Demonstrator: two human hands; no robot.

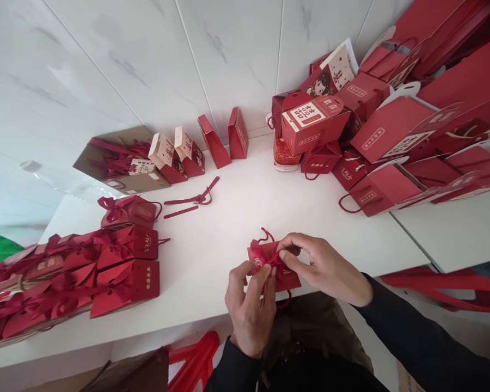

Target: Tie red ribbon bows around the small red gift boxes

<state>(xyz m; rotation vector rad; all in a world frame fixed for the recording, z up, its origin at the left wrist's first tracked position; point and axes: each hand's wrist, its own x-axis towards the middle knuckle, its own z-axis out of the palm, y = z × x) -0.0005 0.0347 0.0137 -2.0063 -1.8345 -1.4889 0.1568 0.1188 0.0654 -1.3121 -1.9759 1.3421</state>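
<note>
A small red gift box [291, 279] stands near the front edge of the white table, its cord handles showing behind and in front. On its top lies a red ribbon [260, 251] formed into a bow. My left hand [251, 305] comes from the front left, its fingertips pinched on the ribbon at the knot. From the right, my right hand [310, 264] pinches the other side of the bow between thumb and forefinger. The fingers partly hide the knot and the box's face.
Rows of ribboned red boxes [124, 283] fill the table's left end. Behind them a cardboard box [141, 184] holds red ribbons. Loose ribbon strips [181, 212] lie mid-table, near several small cartons [218, 142] by the wall. Red gift boxes [316, 128] pile up at right. A red stool [196, 362] stands below.
</note>
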